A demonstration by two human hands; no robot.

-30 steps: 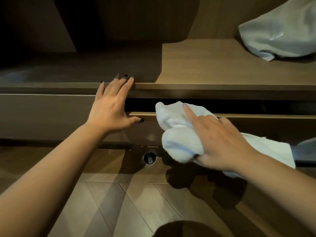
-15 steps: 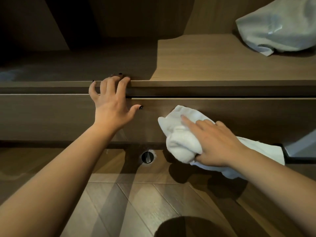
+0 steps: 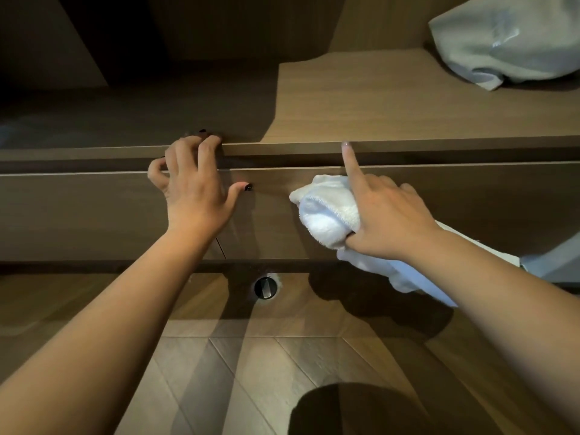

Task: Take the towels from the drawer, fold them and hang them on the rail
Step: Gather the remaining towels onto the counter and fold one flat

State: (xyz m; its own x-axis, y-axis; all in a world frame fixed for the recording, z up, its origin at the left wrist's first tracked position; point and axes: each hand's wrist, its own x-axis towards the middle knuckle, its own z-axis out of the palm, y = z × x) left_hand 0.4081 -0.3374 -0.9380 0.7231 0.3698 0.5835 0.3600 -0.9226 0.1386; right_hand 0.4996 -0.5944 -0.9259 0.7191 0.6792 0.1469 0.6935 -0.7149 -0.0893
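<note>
While the right hand (image 3: 389,221) grips a bunched white towel (image 3: 329,215) in front of the drawer (image 3: 470,202), its index finger sticks out straight, the tip reaching up to the edge of the wooden shelf (image 3: 392,105) above; the other fingers and thumb are curled round the roll of terry cloth, and a loose tail of the same towel hangs down and to the right beneath the wrist, over the floor; the drawer front sits flush, only a thin dark gap showing along its top edge; the left hand (image 3: 194,189) holds nothing, its fingers bent and hooked over the lip of the shelf just above that gap, thumb spread to the side and resting against the drawer face, nails dark; a crumpled grey cloth (image 3: 508,39) lies well apart at the far right of the shelf, partly out of view; below the drawer, between the two forearms, a small round metal fitting (image 3: 266,287) is set into the wooden floor (image 3: 251,372), whose boards meet in an angled pattern; a rounded dark shadow falls on the floor near the bottom edge.
</note>
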